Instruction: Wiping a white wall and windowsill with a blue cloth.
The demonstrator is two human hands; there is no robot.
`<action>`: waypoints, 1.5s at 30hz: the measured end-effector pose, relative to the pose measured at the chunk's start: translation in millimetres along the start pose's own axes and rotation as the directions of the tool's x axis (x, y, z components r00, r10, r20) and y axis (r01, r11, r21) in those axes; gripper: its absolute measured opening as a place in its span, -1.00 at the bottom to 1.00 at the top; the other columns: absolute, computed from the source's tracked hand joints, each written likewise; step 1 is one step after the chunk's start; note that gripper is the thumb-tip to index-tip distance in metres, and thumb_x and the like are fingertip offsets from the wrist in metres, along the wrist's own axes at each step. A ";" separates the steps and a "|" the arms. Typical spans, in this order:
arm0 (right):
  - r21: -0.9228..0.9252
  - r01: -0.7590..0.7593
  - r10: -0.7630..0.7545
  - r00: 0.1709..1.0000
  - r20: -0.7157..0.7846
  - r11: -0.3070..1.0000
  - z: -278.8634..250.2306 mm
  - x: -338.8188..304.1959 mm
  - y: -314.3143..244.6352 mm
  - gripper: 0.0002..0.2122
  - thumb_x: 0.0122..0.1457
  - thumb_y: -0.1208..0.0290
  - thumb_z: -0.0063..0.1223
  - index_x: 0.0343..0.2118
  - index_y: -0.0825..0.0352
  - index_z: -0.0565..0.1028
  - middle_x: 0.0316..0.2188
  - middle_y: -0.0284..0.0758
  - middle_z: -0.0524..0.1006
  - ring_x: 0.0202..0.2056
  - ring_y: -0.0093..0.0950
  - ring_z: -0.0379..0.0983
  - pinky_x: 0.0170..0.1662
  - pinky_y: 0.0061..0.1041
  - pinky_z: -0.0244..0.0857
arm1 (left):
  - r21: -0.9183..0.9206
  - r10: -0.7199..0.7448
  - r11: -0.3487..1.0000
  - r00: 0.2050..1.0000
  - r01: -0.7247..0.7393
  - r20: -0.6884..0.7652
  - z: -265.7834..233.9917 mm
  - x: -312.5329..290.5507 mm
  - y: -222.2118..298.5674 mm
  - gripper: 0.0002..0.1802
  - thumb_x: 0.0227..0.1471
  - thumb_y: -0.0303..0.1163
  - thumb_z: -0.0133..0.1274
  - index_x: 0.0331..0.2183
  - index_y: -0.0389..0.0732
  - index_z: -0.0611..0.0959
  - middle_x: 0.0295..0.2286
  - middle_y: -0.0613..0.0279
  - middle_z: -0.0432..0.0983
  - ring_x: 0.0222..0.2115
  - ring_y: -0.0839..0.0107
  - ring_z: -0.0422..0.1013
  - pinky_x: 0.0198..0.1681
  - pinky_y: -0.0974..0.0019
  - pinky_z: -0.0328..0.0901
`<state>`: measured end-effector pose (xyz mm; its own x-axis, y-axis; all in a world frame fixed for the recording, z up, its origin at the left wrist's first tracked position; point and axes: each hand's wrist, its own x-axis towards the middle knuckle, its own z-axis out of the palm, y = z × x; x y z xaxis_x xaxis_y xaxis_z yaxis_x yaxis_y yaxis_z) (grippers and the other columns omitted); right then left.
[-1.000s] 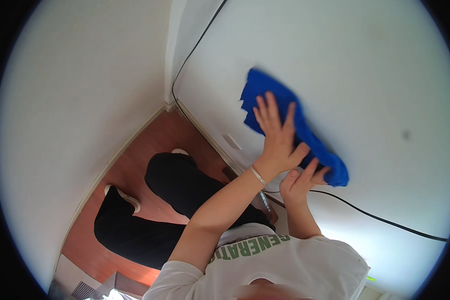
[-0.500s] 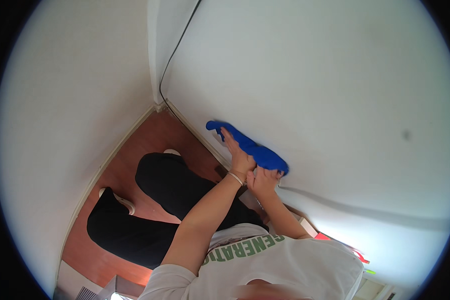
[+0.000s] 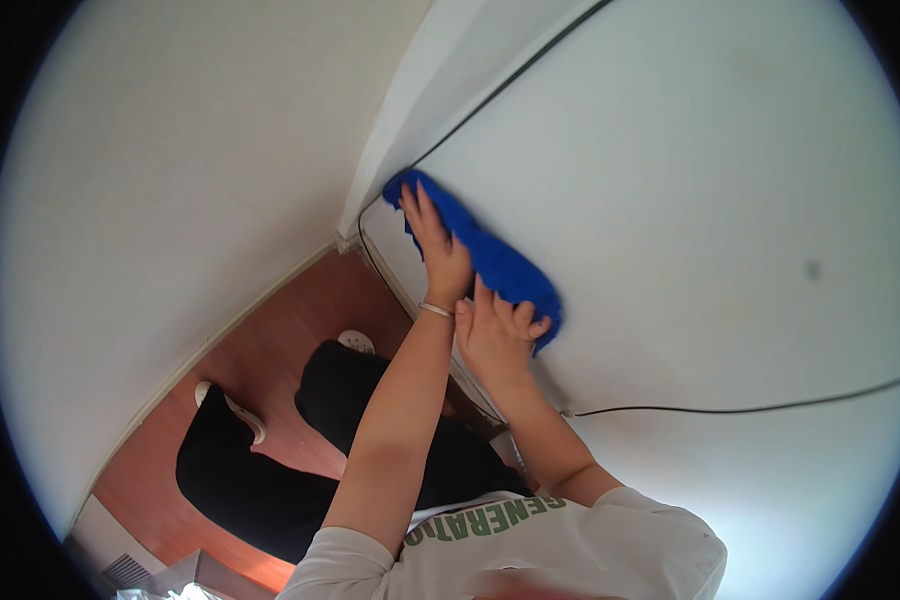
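Note:
A blue cloth (image 3: 505, 265) lies stretched in a long slanting bunch against the white wall (image 3: 690, 220). My left hand (image 3: 440, 245) presses flat on its upper part, fingers extended up toward the wall corner; a thin bracelet circles that wrist. Lower down, my right hand (image 3: 500, 335) bears on the cloth's lower end with bent fingers that grip it, the little finger near the edge. My right thumb sits close by the left wrist. The cloth's upper tip reaches a black cable (image 3: 490, 105) by the corner.
Another pale wall (image 3: 190, 150) meets this one at the corner, with baseboards along the reddish floor (image 3: 270, 330). My legs in black trousers (image 3: 240, 480) are bent below. A second stretch of cable (image 3: 720, 409) crosses the wall at right. A greyish box-like object (image 3: 205, 575) stands at lower left.
Both hands and the cloth have slid up and left along the wall, closer to the corner. The view has shifted, and the right-hand cable now shows sharply.

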<state>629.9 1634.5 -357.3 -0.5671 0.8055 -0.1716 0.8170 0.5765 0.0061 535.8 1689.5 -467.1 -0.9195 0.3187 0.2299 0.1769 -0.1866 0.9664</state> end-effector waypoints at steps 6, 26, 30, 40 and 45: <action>-0.253 0.273 -0.353 0.861 -0.366 0.928 64.4 28.4 -7.0 -0.61 0.10 0.07 -0.07 -0.12 0.23 0.50 -0.21 -0.47 0.44 -0.11 -0.46 0.27 0.02 -0.36 -0.09 | 0.060 -0.083 0.995 0.997 0.082 0.001 -10.2 -7.7 -85.1 -0.21 0.06 -0.29 -0.12 0.23 -0.23 -0.06 0.22 -0.24 -0.31 0.24 -0.13 -0.30 0.25 0.00 -0.28; -0.009 -0.014 0.000 0.564 -0.825 1.000 -119.1 -71.3 89.7 -0.40 0.17 0.15 -0.29 0.19 0.49 0.09 0.14 0.25 0.00 0.19 0.18 -0.24 0.13 0.18 -0.55 | 0.007 0.391 0.892 0.780 -0.451 0.489 29.9 -34.0 249.8 -0.10 -0.04 -0.02 0.04 0.19 -0.28 0.10 0.19 -0.38 -0.44 0.17 -0.44 -0.54 0.09 -0.44 -0.49; 0.092 -0.091 0.116 0.320 -0.940 0.992 -178.0 -73.2 86.2 -0.45 0.16 0.14 -0.25 0.15 0.40 0.22 0.08 0.15 0.12 0.10 0.11 -0.04 0.12 0.10 -0.29 | 0.011 0.542 0.786 0.698 -0.618 0.468 43.9 -28.2 316.1 -0.27 -0.02 0.00 0.03 0.13 -0.15 0.31 0.22 -0.23 -0.35 0.19 -0.38 -0.48 0.13 -0.39 -0.46; 0.129 0.493 -0.295 0.688 -0.664 0.860 -17.4 -104.2 128.7 -0.65 -0.12 0.46 0.02 -0.17 0.33 0.51 -0.11 -0.22 0.38 -0.02 -0.24 0.24 0.05 -0.27 0.10 | -0.176 -0.356 0.888 0.878 0.425 0.320 9.0 -157.1 139.2 -0.31 0.19 0.00 -0.22 0.15 -0.30 0.09 0.08 -0.19 0.03 0.11 0.02 -0.01 0.19 0.12 -0.09; 0.307 0.668 -0.311 0.640 -0.703 0.678 -43.9 -154.8 106.7 -0.66 -0.17 0.51 0.04 -0.23 0.41 0.50 -0.15 -0.16 0.40 -0.04 -0.14 0.25 0.03 -0.21 0.14 | 0.262 -0.044 0.964 0.952 -0.039 0.303 -56.9 -198.7 103.3 -0.33 0.17 -0.03 -0.15 0.13 -0.31 0.17 -0.01 -0.02 0.21 -0.02 0.15 0.20 0.15 0.21 0.02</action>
<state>800.4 1577.3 -286.8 -0.6898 0.4321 0.5810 0.2073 0.8867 -0.4133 716.9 1554.1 -419.5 -0.7767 0.5934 0.2113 0.2985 0.0514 0.9530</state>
